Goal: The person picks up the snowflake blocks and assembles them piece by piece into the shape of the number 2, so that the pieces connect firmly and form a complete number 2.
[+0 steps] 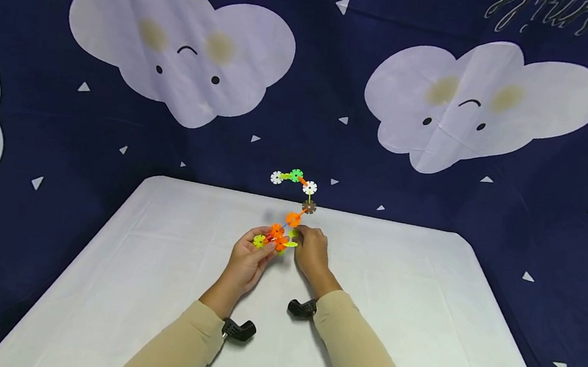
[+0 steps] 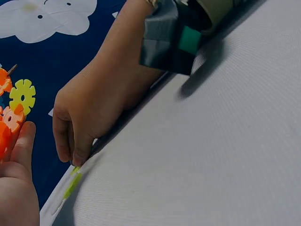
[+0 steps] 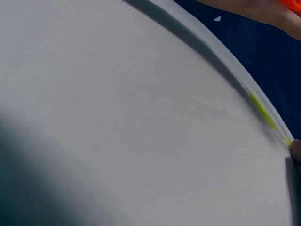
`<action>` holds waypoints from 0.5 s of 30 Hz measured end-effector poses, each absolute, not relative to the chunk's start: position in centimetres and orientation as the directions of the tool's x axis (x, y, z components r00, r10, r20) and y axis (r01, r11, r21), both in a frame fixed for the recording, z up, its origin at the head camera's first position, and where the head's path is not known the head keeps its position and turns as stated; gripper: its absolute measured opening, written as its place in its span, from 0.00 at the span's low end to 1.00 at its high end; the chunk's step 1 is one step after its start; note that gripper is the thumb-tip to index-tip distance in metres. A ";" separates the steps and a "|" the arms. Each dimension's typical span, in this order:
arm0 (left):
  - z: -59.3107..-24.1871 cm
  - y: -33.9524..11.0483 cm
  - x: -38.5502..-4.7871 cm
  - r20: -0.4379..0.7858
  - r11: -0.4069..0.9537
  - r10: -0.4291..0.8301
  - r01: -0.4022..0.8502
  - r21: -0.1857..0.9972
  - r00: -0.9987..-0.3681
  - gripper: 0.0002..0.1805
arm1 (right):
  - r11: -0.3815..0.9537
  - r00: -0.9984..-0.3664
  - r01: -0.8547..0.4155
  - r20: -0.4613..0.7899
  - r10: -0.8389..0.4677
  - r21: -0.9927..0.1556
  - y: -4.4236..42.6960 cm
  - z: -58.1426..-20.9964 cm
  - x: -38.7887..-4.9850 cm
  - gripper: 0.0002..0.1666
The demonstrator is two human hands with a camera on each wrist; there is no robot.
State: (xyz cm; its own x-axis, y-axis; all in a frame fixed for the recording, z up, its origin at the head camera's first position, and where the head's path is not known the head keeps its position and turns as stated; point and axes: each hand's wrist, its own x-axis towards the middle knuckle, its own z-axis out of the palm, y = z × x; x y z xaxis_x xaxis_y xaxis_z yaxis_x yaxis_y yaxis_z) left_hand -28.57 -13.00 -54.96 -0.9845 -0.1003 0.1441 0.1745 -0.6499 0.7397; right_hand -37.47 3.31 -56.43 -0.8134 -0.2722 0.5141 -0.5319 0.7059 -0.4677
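Note:
A chain of slotted snowflake discs rises from my left hand (image 1: 247,261), which holds its lower cluster of orange discs (image 1: 280,242) between thumb and fingers. At that cluster's left is a yellow-green disc (image 2: 22,95). Above, the chain bends past an orange disc (image 1: 294,219), a brown disc (image 1: 309,207), a white disc (image 1: 309,188) and a green disc (image 1: 296,176), ending at another white disc (image 1: 277,177). My right hand (image 2: 91,106) reaches down to the tabletop, pinching a small yellow-green piece (image 2: 75,169) at its fingertips; much of that piece is hidden.
Another yellow-green piece (image 3: 262,111) lies on the white tabletop (image 1: 160,289) beside the right fingertips. Behind the table hangs a dark blue cloth (image 1: 318,76) printed with clouds. Black wrist devices (image 1: 302,309) sit at both cuffs.

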 end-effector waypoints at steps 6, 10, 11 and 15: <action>-55.0 -13.0 -28.6 0.148 -0.653 -0.102 0.179 0.736 -0.984 0.19 | 0.530 -0.873 -0.475 0.454 -0.179 -0.703 4.3 -56.2 -36.8 0.19; -54.9 -13.1 -28.5 0.136 -0.650 -0.105 0.171 0.740 -0.985 0.19 | 0.335 -0.945 -0.325 0.320 -0.073 -0.884 5.6 -56.0 -35.8 0.18; -54.8 -13.2 -28.5 0.132 -0.648 -0.105 0.169 0.742 -0.986 0.19 | 0.295 -0.958 -0.283 0.280 -0.056 -0.913 5.9 -55.9 -35.5 0.17; -54.8 -13.1 -28.4 0.121 -0.645 -0.106 0.160 0.748 -0.987 0.19 | 0.109 -0.988 -0.148 0.142 -0.060 -0.983 7.3 -55.6 -34.1 0.10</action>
State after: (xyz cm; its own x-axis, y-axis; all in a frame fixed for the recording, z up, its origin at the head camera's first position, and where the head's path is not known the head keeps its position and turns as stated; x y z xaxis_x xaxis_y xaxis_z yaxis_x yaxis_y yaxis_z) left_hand -28.44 -13.10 -54.83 -0.9871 -0.1057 0.1207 0.1604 -0.6445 0.7476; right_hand -34.07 7.31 -55.63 -0.9880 -0.0596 0.1424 -0.1482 0.1090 -0.9829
